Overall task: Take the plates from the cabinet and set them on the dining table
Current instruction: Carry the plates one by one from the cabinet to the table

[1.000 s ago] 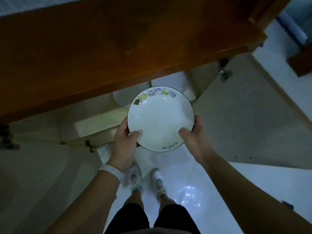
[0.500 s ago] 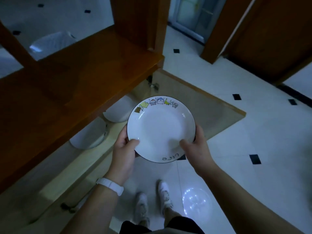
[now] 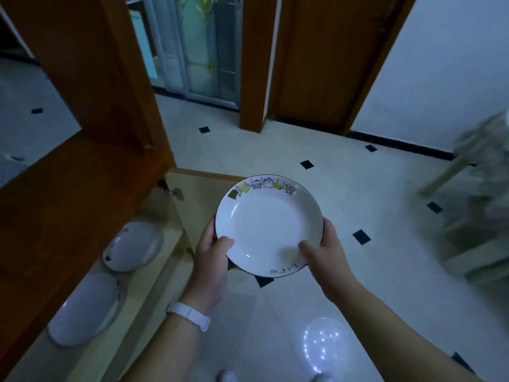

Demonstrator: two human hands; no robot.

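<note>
Dim room — pale tiled floor (image 3: 344,188) with black diamond insets, wooden door frame (image 3: 254,64), glass door (image 3: 198,51)

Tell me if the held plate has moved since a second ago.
Yes. The plate has come away from the cabinet, rightward, and is now out over the tiled floor.

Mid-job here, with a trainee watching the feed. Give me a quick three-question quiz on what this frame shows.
1. True or false: only the left hand holds the decorated plate.
2. Where do the cartoon figures sit on that plate? A) far rim B) near rim C) centre
3. How many things lie visible inside the open cabinet?
Key: 1. False: the right hand grips it too. 2. A. 3. Two: the nearer cabinet plate and the farther cabinet plate.
</note>
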